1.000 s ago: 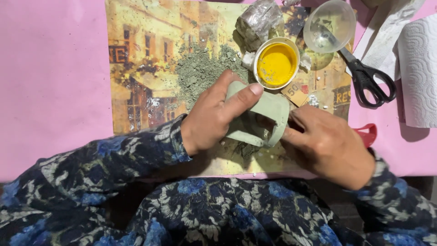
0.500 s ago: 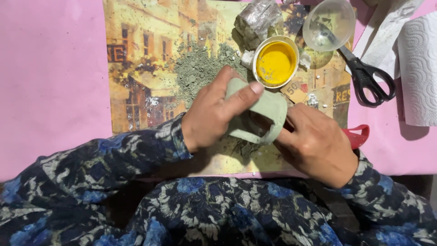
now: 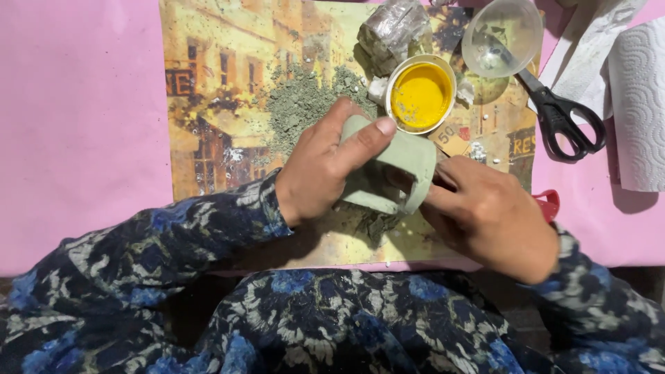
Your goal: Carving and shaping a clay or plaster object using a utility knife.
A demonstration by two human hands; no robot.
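Pink table covering lies under a picture-printed mat (image 3: 208,90) where the left hand (image 3: 322,170) wraps thumb and fingers around a hollow green clay piece (image 3: 405,163), its walls shaped but seemingly unfinished, while the right hand (image 3: 488,215) pushes pressed-together fingers inside beside green crumbs (image 3: 298,104) and a yellow cup (image 3: 420,93).

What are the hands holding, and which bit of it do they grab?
The left hand grips a grey-green curved clay piece by its upper rim, thumb on top. The right hand has fingers at its open inner side; whether it holds a tool cannot be told.

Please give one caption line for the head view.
Both hands, left hand and right hand, hold a green clay cup.
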